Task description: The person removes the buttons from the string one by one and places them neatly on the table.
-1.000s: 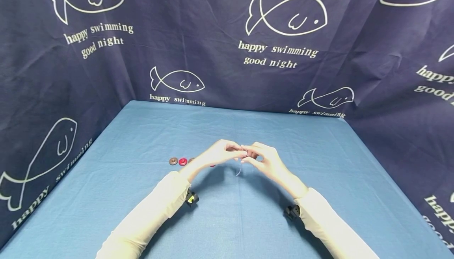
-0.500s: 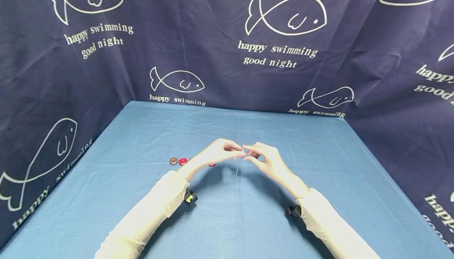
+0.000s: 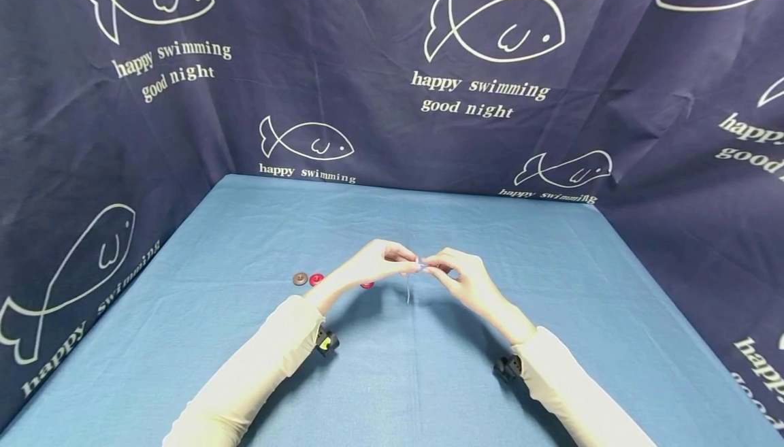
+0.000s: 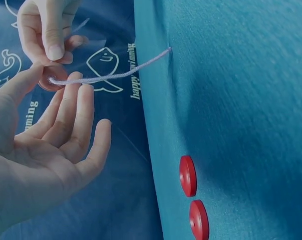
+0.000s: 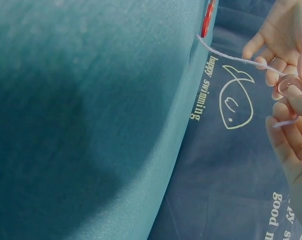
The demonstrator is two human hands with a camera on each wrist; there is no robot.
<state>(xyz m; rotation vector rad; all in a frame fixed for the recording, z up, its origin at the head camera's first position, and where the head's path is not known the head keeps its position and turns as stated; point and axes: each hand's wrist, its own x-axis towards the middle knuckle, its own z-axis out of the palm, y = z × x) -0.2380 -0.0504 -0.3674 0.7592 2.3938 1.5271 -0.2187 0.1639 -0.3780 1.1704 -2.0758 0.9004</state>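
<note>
A brownish-red button (image 4: 52,76) is held up above the blue table, with a pale lavender cord (image 4: 110,77) passing through it. My left hand (image 3: 384,260) pinches the button at its edge between thumb and index finger, the other fingers spread behind. Close against it, my right hand (image 3: 459,272) pinches the cord at the button, its thumb tip overlapping the button's face in the right wrist view. A short cord end (image 5: 286,122) sticks out past the right fingers. On the left-hand side, the longer length of cord trails down.
On the blue cloth (image 3: 551,297), beside and partly behind the left forearm, lie a brown button (image 3: 300,279), a red button (image 3: 316,279) and another red button (image 3: 367,285). A dark fish-print curtain (image 3: 380,79) encloses the table's back and sides.
The hands have drawn slightly apart, showing a bit of cord between the fingertips. The left hand has shifted a little left, and the hanging cord has swung slightly left.
</note>
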